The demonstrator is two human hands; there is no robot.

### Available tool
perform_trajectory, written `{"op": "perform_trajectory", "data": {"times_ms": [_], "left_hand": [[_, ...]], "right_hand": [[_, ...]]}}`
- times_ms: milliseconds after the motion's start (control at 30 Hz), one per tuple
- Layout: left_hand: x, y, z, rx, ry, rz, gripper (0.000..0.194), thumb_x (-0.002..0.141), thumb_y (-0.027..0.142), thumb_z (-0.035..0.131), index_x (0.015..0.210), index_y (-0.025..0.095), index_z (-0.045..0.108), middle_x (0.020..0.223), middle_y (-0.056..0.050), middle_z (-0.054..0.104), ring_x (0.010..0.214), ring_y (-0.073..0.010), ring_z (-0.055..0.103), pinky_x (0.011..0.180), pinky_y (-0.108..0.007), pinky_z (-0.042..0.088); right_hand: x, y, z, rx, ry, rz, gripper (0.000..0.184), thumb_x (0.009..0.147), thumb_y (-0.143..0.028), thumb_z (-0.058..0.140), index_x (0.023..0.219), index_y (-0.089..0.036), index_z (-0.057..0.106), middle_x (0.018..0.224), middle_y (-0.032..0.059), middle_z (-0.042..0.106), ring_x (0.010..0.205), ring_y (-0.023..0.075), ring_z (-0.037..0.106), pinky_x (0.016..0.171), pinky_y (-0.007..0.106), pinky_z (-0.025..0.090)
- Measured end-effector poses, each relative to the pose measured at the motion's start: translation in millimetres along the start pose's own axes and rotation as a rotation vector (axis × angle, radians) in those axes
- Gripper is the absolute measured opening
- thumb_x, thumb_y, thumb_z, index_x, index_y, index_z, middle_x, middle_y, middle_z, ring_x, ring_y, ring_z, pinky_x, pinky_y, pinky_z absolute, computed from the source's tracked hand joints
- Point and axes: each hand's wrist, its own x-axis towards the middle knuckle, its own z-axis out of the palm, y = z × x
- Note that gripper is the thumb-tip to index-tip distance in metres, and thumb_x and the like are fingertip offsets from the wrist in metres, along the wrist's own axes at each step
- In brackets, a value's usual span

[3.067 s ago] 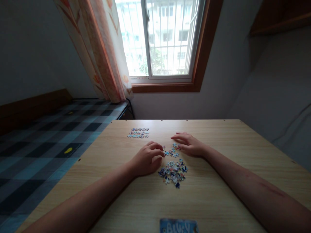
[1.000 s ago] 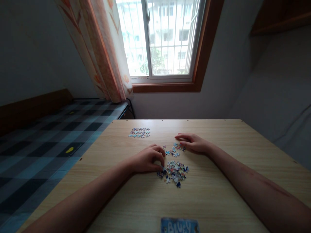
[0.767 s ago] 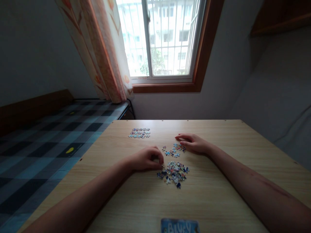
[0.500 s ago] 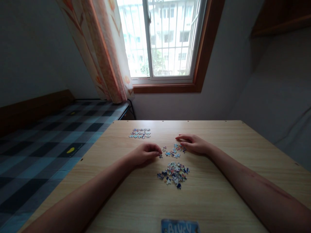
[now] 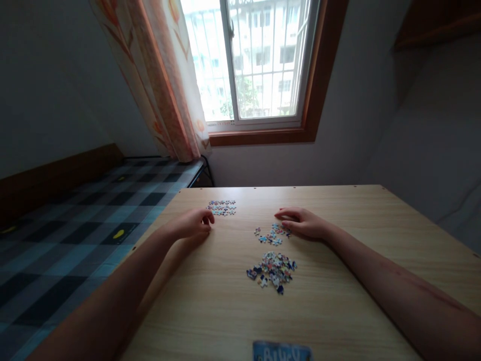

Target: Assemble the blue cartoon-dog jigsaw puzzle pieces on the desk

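My left hand (image 5: 194, 222) hovers over the left side of the table, just short of the rows of puzzle pieces (image 5: 222, 207). Its fingers are pinched on a puzzle piece, seen at the fingertips a moment ago and now mostly hidden. My right hand (image 5: 302, 222) lies flat with fingers stretched out, its thumb beside a loose group of spread pieces (image 5: 272, 238). One single piece (image 5: 257, 231) lies left of that group. Closer to me is a heaped pile of puzzle pieces (image 5: 277, 268), mixed white, dark blue and other colours.
The wooden table (image 5: 210, 311) reaches toward the wall under the window (image 5: 263, 65). A blue box (image 5: 281, 351) with partly cut-off lettering sits at the near edge. To the left stands a bed with a checked cover (image 5: 86, 225), and a patterned curtain (image 5: 158, 75) hangs behind it.
My left hand took a puzzle piece from the pile's left side, then lifted and moved left and away toward the rows. My right hand has stayed nearly still. The view has shifted slightly.
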Motion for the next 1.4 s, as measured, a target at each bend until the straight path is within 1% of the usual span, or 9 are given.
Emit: {"op": "perform_trajectory", "data": {"times_ms": [133,200,300,367,533,767,1000,1200,1400], "left_hand": [[4.1,-14.5,-0.2,0.099,0.225,-0.034,0.029,0.072,0.033,0.06,0.097,0.021,0.07,0.092,-0.003,0.071,0.077,-0.0178,0.061,0.071,-0.026,0.044],[4.6,-17.3,-1.8,0.132,0.268,-0.059,0.027,0.075,0.035,0.06,0.096,0.021,0.071,0.093,-0.005,0.072,0.079,-0.0191,0.062,0.071,-0.027,0.044],[3.0,-18.5,-7.6,0.168,0.229,-0.111,0.022,0.076,0.035,0.059,0.086,0.022,0.073,0.086,-0.005,0.074,0.081,-0.0215,0.065,0.07,-0.028,0.044],[1.7,-19.3,-10.9,0.169,0.183,-0.112,0.02,0.075,0.035,0.06,0.082,0.022,0.074,0.085,-0.005,0.075,0.082,-0.022,0.066,0.071,-0.028,0.044],[1.3,-24.1,-11.7,0.138,0.103,-0.075,0.023,0.073,0.035,0.06,0.083,0.023,0.077,0.088,-0.003,0.077,0.082,-0.0211,0.067,0.073,-0.027,0.045],[3.0,-26.3,-9.4,0.111,0.144,-0.117,0.027,0.072,0.042,0.06,0.082,0.022,0.076,0.086,-0.004,0.077,0.08,-0.0215,0.067,0.071,-0.026,0.046],[8.2,-41.4,-3.7,-0.02,0.169,-0.1,0.04,0.071,0.049,0.061,0.09,0.019,0.078,0.084,-0.006,0.076,0.077,-0.0215,0.067,0.07,-0.027,0.047],[9.6,-48.0,-0.8,-0.083,0.205,-0.08,0.04,0.07,0.05,0.062,0.089,0.019,0.079,0.082,-0.006,0.076,0.076,-0.0208,0.066,0.067,-0.026,0.046],[8.4,-54.3,-0.6,-0.198,0.205,-0.138,0.045,0.068,0.053,0.065,0.091,0.017,0.077,0.072,-0.004,0.072,0.065,-0.0182,0.061,0.057,-0.024,0.043]], "right_hand": [[0.3,-2.2,-0.4,-0.024,0.004,-0.025,0.038,0.091,-0.045,0.062,0.119,-0.022,0.071,0.126,0.0107,0.069,0.124,0.0309,0.059,0.107,0.051,0.045],[0.2,-3.3,-0.5,-0.023,0.007,-0.033,0.037,0.091,-0.044,0.062,0.119,-0.021,0.071,0.126,0.0109,0.069,0.123,0.0308,0.06,0.107,0.051,0.045],[0.0,-4.8,-0.7,-0.026,0.006,-0.038,0.036,0.091,-0.043,0.062,0.118,-0.021,0.071,0.125,0.0108,0.069,0.123,0.0306,0.06,0.106,0.051,0.045],[-0.1,-5.3,-0.8,-0.028,0.005,-0.044,0.036,0.091,-0.043,0.063,0.118,-0.021,0.071,0.125,0.0109,0.069,0.122,0.0305,0.06,0.106,0.051,0.046],[0.1,-4.0,-0.3,-0.032,0.019,-0.065,0.035,0.091,-0.043,0.063,0.116,-0.021,0.072,0.123,0.0108,0.07,0.121,0.0303,0.061,0.106,0.05,0.046],[0.2,-1.3,1.9,-0.032,0.037,-0.086,0.034,0.09,-0.043,0.064,0.114,-0.021,0.073,0.12,0.0111,0.071,0.119,0.0292,0.063,0.104,0.048,0.047],[0.3,0.9,2.8,-0.033,0.048,-0.097,0.032,0.09,-0.044,0.065,0.112,-0.023,0.074,0.12,0.0103,0.072,0.119,0.0293,0.063,0.105,0.047,0.048],[0.3,2.5,3.1,-0.056,0.038,-0.093,0.031,0.09,-0.04,0.065,0.114,-0.022,0.074,0.121,0.0102,0.072,0.121,0.0284,0.061,0.106,0.048,0.046],[0.4,1.9,3.2,-0.05,0.041,-0.098,0.031,0.09,-0.041,0.065,0.113,-0.022,0.074,0.121,0.0104,0.072,0.122,0.0285,0.061,0.106,0.047,0.047]]}}
